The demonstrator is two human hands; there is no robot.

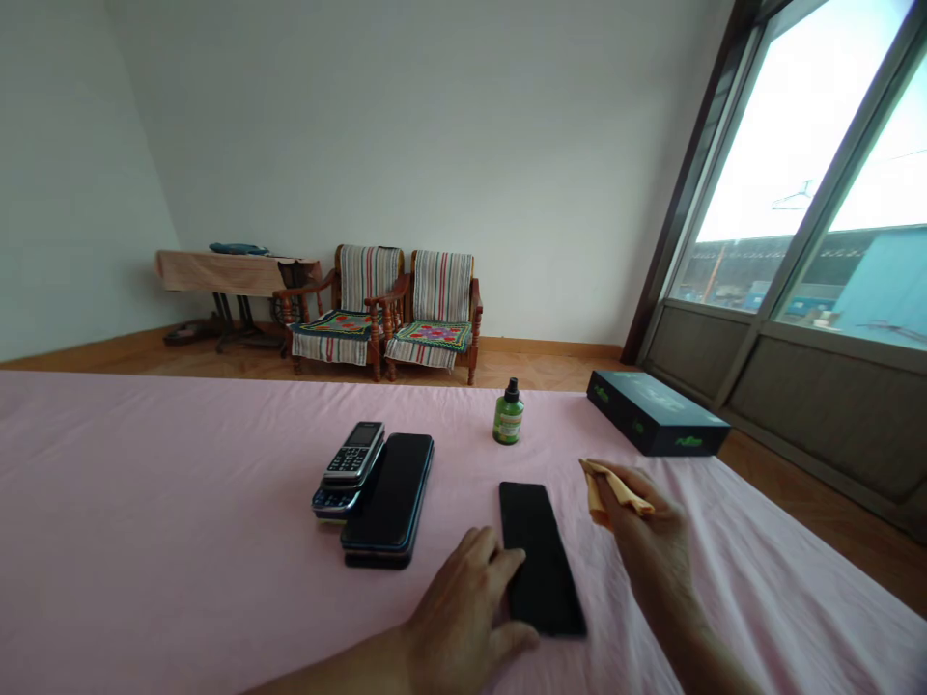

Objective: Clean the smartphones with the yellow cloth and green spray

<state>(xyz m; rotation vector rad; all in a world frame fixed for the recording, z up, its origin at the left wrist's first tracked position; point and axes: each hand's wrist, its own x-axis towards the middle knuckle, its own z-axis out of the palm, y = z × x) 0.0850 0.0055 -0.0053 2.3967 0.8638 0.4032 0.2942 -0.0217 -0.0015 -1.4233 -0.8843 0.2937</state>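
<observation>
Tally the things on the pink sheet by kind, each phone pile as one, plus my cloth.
Phone piles, silver keypad pile and flat black pile: 2
Lone flat black smartphone: 1
Green plastic bottle, black top: 1
Black rectangular box: 1
Orange-yellow cloth, right hand: 1
Total: 6

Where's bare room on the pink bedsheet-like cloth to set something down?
Widest: pink cloth left of the silver keypad phone. Smaller: between green spray bottle and black rectangular box. Crowded: around the black slab phone, left hand touching it, right hand nearby with yellow-orange cloth.
</observation>
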